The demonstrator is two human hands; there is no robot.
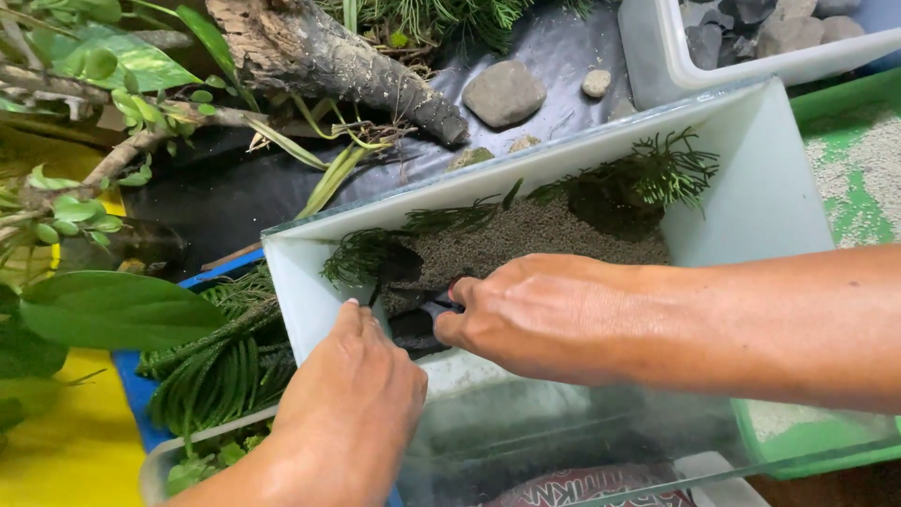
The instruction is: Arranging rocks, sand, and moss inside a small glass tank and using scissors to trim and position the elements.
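At the left edge, leaves (113,310) overhang a yellow sheet (75,451). Ferns (221,361) lie just beside the tank's (751,188) left wall. The left hand (352,404) rests on that wall, fingers curled; what it holds I cannot tell. The right hand (535,314), closed around a dark tool (427,305), works in the tank's left corner over the gravel (535,239). A plant (648,178) stands by the back wall.

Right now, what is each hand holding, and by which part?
The right hand pinches a dark tool by its near end; which tool cannot be told. The left hand rests on the glass tank wall, holding nothing visible.
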